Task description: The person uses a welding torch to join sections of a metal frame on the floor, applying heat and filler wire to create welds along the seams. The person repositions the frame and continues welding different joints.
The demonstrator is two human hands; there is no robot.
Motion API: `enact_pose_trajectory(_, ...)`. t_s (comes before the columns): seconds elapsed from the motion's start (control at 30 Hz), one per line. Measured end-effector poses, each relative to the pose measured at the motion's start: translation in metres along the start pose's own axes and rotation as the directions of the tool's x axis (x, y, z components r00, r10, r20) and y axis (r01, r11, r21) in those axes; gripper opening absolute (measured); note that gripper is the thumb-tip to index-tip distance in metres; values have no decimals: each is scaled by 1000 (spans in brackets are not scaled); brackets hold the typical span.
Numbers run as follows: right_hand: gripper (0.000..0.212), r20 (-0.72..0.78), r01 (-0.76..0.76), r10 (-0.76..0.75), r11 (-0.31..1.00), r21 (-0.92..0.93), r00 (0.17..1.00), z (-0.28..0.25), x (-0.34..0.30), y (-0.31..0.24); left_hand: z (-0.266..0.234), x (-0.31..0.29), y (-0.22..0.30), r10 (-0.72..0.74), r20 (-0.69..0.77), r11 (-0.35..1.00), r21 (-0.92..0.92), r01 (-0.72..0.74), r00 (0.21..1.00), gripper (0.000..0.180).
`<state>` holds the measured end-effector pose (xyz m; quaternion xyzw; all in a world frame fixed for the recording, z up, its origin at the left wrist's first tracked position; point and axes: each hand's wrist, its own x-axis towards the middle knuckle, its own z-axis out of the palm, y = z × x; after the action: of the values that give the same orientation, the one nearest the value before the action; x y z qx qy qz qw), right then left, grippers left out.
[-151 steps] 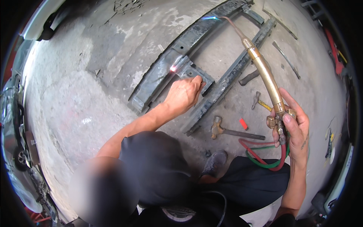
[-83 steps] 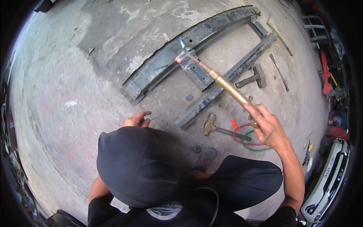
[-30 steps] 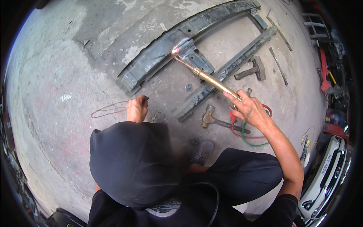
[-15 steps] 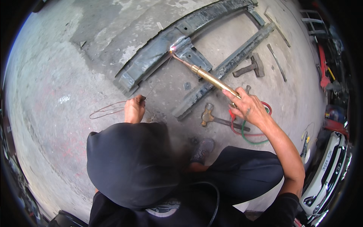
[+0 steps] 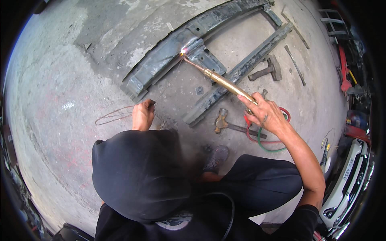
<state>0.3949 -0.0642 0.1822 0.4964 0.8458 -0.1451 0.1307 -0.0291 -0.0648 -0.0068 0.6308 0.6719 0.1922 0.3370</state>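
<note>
Currently, right hand (image 5: 263, 114) (head view): wrapped around a smooth brass torch (image 5: 227, 84) at 3 o'clock, its tip angled towards 10.
Left hand (image 5: 143, 115): thin, looped wire (image 5: 114, 111) pinched at 9 o'clock.
Curved metal frame (image 5: 161, 56): grey, scuffed, laid across 12 o'clock, lit by a glow at the torch tip.
Rough concrete floor (image 5: 52, 80): occupied by a rusty-headed hammer (image 5: 237, 128) near 3 o'clock.

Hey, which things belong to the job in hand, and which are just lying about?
In use:
brass torch, right hand
thin wire, left hand
metal frame, glowing at one spot
red hose
green hose

Seemingly lying about:
brown-headed hammer
block-headed hammer
thin metal bar
</note>
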Motion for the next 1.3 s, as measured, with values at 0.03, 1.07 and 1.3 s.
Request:
enact_pose_trajectory(0.03,83,1,-1,1,1000,-4,1000,-1,0,-1,0,0,1,-4,2,1000,-2,4,1000,15)
enact_pose_trajectory(1.07,71,-14,15,-15,1000,10,1000,-2,4,-7,-2,4,-9,31,-27,998,48,-30,999,16)
enact_pose_trajectory(1.3,73,-7,19,-19,1000,5,1000,-2,4,-7,-3,3,-10,51,-34,997,58,-49,998,16)
